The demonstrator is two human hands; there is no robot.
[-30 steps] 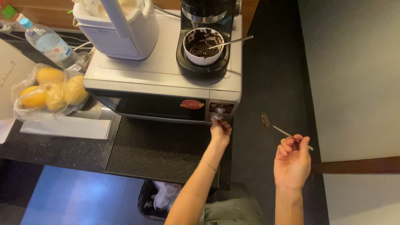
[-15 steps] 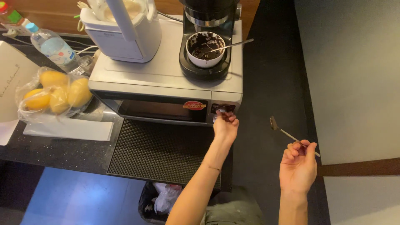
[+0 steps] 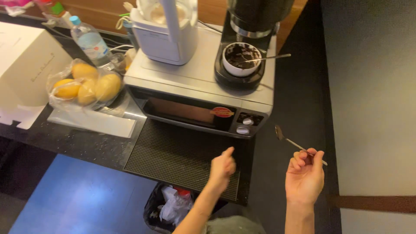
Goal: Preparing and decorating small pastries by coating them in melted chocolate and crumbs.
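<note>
My right hand (image 3: 304,177) holds a small metal spoon (image 3: 290,141) by its handle, bowl pointing up and left, out to the right of the counter. My left hand (image 3: 223,165) hovers loosely curled and holding nothing over the black ribbed mat (image 3: 173,156), just below the two white knobs (image 3: 245,125) of a silver toaster oven (image 3: 203,93). On top of the oven a white cup (image 3: 241,58) with dark residue and a second spoon sits under a black coffee grinder (image 3: 260,15).
A white appliance (image 3: 167,30) stands on the oven's left side. A plastic bag of yellow fruit (image 3: 84,84), a water bottle (image 3: 89,41) and a white box (image 3: 24,65) lie to the left. A bin with a white bag (image 3: 171,207) sits below the counter.
My left hand has left the oven's knobs and dropped back toward me over the mat. My right hand keeps the spoon and has barely shifted.
</note>
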